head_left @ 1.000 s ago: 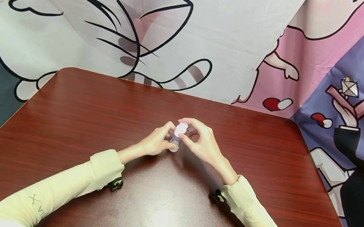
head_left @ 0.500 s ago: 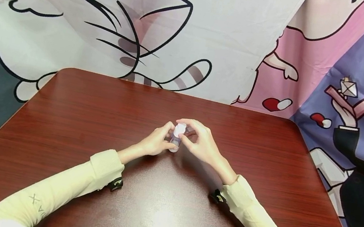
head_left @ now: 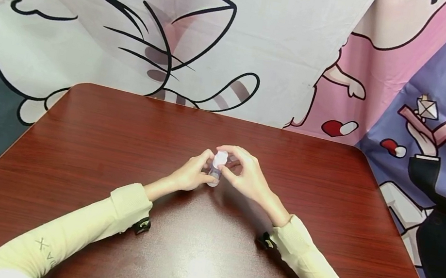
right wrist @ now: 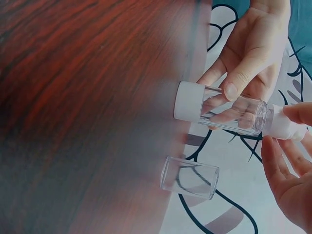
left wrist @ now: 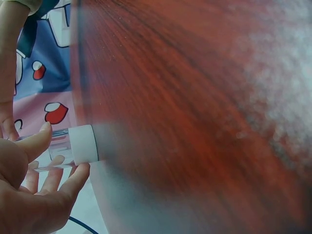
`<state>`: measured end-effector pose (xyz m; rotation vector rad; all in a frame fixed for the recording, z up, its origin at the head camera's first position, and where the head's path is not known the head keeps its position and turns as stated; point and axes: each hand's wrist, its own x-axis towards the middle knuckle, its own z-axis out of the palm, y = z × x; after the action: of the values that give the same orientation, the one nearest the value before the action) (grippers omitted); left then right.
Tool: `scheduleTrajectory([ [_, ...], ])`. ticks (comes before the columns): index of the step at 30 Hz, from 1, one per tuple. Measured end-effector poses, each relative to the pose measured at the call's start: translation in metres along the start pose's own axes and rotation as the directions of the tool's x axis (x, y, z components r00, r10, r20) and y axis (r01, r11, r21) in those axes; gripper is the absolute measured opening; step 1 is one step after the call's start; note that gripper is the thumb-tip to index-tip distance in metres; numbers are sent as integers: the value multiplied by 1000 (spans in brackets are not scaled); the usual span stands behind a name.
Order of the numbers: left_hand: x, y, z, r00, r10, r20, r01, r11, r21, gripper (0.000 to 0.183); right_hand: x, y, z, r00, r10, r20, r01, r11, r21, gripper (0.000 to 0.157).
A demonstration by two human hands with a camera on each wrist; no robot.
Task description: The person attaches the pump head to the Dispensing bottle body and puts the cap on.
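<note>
A small clear bottle (right wrist: 231,114) with a white base (right wrist: 189,101) stands upright on the table, between both hands. Its white top (head_left: 220,159) sits at the neck, where clear threads show in the right wrist view. From the left side, my left hand (head_left: 189,173) grips the clear body, thumb on the near side and fingers behind. My right hand (head_left: 253,178) pinches the white top between thumb and fingers. Near the bottle, a clear cylindrical cover (right wrist: 190,178) stands apart on the table, mostly hidden behind the right hand in the head view.
The brown wooden table (head_left: 119,126) reaches out on all sides of the hands. Behind it hangs a cloth with cartoon figures (head_left: 283,45). Each wrist bears a small dark camera mount, such as the left mount (head_left: 141,225).
My right hand and the bottle's white top have shifted very slightly to the left. The left hand keeps its place on the bottle.
</note>
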<state>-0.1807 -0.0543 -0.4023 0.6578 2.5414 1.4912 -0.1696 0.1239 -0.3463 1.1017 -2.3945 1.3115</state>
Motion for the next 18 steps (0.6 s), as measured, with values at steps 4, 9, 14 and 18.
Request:
scheduleTrajectory([
  [4,1,0,1,1000,-6,3,6,1000,-14,37,0,15,4,1000,15,2,-15,1000,1,36],
  [9,0,1,0,1000,-11,5,11,999,-31,36,-3,36,9,1000,19,5,-19,1000,3,40],
  [14,-1,2,0,1000,-10,9,10,999,-45,36,-3,37,8,1000,26,15,-26,1000,11,42],
  [18,0,1,0,1000,-4,13,5,999,-48,37,-3,36,8,1000,21,18,-21,1000,1,41],
])
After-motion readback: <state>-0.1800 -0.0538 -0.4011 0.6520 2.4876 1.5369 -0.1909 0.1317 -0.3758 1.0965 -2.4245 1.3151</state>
